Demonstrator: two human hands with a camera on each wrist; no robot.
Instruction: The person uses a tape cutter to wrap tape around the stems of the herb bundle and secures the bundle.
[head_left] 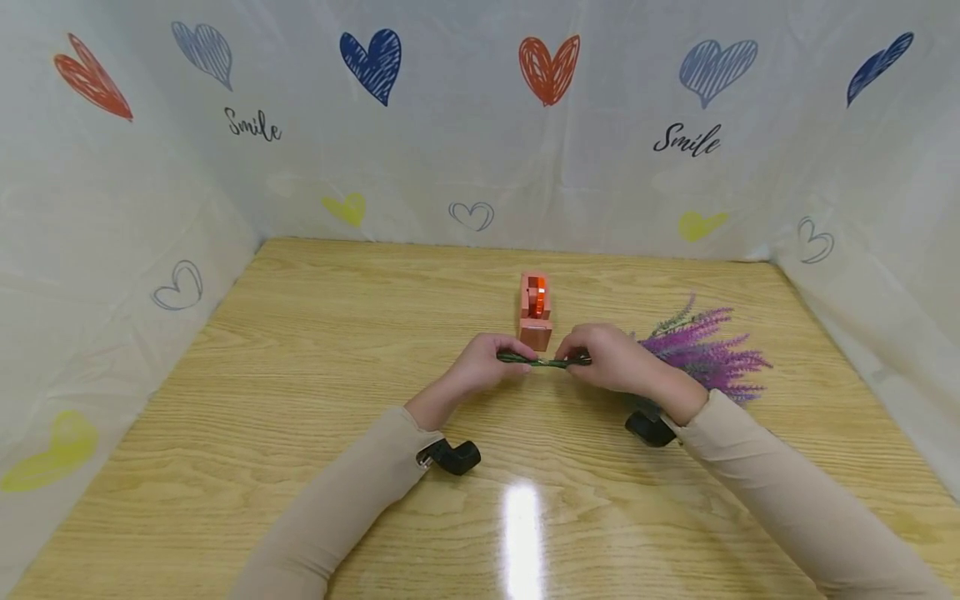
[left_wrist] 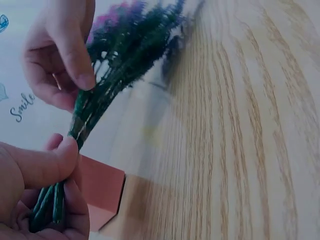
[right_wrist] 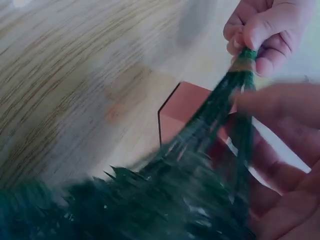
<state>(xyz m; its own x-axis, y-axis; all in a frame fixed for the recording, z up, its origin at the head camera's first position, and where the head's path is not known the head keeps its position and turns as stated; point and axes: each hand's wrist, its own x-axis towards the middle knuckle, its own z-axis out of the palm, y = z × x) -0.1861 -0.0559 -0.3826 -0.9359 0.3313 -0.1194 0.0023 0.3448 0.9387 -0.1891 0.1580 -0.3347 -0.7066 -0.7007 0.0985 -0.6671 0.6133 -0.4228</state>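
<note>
A bunch of artificial lavender with purple flower heads (head_left: pixel 708 354) and green stems (left_wrist: pixel 92 111) lies sideways between both hands. My left hand (head_left: pixel 483 360) grips the lower stem ends between thumb and curled fingers; the cut ends show in the left wrist view. Further up, near the leaves, my right hand (head_left: pixel 611 358) has its thumb and fingers about the stems. Between the hands, a light brownish band (right_wrist: pixel 243 65) wraps the stems. Just beyond the hands stands a pink tape dispenser (head_left: pixel 536 335) with an orange roll in it. The right forearm covers part of the bunch.
The wooden table (head_left: pixel 337 325) extends around the hands. White curtains (head_left: pixel 465 150) printed with hearts and "Smile" border its back and sides. Black wrist devices (head_left: pixel 456 457) sit under both sleeves.
</note>
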